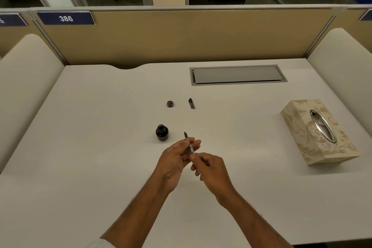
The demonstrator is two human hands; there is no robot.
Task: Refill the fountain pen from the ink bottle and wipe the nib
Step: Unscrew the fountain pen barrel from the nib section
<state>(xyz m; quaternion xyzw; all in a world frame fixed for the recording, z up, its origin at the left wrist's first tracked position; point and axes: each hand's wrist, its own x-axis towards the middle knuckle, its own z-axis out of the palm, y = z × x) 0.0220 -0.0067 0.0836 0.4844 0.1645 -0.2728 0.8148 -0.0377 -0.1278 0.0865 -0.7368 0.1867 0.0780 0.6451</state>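
Observation:
Both of my hands hold the fountain pen above the middle of the white desk. My left hand grips its front part, with the bare nib pointing away from me. My right hand pinches the rear end of the pen. The dark ink bottle stands uncapped just left of the nib, apart from it. Farther back lie the bottle's round cap and the black pen cap, side by side.
A patterned tissue box with a metal-rimmed slot sits at the right of the desk. A grey cable hatch is set into the desk at the back. Tan partition walls and padded side panels enclose the desk.

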